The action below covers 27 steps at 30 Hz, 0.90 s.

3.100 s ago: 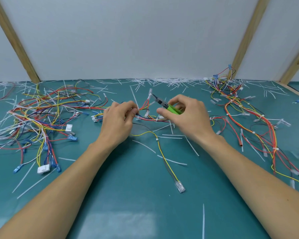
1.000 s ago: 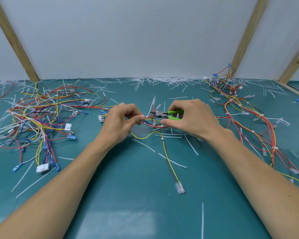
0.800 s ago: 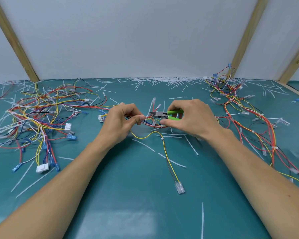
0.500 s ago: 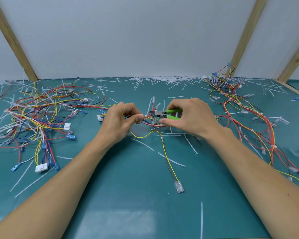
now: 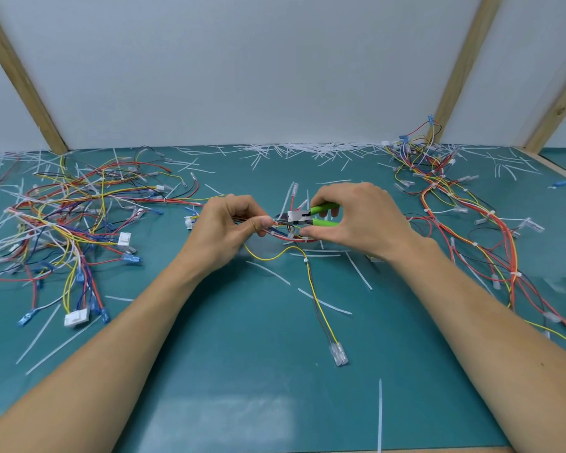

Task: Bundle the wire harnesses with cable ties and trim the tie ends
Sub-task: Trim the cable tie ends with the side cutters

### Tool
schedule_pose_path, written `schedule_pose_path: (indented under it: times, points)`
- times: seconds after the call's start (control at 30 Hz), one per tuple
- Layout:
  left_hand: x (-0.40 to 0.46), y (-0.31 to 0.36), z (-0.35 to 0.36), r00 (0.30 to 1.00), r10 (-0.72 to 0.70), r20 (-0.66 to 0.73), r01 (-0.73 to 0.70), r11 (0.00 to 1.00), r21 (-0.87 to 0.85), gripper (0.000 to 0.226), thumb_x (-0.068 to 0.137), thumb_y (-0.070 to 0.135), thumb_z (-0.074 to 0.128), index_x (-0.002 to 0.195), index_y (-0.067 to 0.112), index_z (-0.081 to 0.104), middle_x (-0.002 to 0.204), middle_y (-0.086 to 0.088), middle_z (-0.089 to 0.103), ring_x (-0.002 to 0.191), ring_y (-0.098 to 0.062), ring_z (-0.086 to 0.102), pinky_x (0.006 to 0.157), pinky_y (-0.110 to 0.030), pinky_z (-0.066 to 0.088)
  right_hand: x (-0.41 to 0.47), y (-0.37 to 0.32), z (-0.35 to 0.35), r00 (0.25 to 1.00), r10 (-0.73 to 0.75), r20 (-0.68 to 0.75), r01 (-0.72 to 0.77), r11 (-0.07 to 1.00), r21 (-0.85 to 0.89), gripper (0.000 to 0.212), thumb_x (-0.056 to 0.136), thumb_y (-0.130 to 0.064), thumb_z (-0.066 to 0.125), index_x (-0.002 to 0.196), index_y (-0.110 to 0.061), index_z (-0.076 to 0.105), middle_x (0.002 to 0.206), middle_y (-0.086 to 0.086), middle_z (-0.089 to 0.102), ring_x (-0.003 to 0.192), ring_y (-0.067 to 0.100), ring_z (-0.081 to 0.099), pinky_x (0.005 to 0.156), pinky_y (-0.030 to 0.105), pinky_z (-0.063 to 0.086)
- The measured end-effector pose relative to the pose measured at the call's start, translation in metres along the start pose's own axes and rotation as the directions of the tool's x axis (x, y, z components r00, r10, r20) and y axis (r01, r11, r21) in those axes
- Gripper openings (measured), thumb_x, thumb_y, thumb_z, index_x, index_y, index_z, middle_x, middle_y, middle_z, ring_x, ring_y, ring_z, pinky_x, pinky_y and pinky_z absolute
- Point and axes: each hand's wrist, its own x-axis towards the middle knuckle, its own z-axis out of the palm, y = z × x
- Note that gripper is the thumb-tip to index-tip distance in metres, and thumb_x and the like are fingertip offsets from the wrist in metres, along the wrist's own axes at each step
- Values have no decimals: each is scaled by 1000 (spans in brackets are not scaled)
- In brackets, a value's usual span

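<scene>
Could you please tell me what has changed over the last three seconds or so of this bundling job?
The right hand turned the green-handled cutters from pointing up and away to lying level, tips toward the left hand, which shifted slightly right along the wire harness. Both hands kept their grips; the wire piles and clipped tie ends on the green mat stayed put.

Two bare forearms reach forward and converge, the left hand (image 5: 224,228) with fingers curled and thumb pinched against the forefinger, the right hand (image 5: 356,220) curled in a grip just beside it.
</scene>
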Motion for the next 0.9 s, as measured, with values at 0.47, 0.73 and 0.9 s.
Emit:
schedule_pose_path:
  times: [0.47,0.73,0.9]
  points:
    - [0,1,0,1000,-18,7,18,999,-45,15,91,13,74,76,15,71,68,6,72,66,-6,64,67,-20,47,1,5,3,1000,24,-7,-24,999,-24,42,74,-71,76,94,-34,75,86,-11,74,82,16,60,69,32,44]
    - [0,1,2,1000,11,-28,-11,1000,22,17,90,15,75,74,17,70,69,7,72,71,-19,66,74,-37,50,2,4,2,999,46,22,-46,999,-24,41,73,-72,76,91,-35,76,76,-12,69,77,17,58,68,31,44]
    - [-1,1,3,999,15,-41,-15,1000,1,18,90,19,75,73,19,68,68,5,71,71,-26,65,69,-36,49,2,3,2,998,55,34,-55,998,6,43,72,-75,74,90,-36,79,66,-14,62,70,14,53,63,29,35]
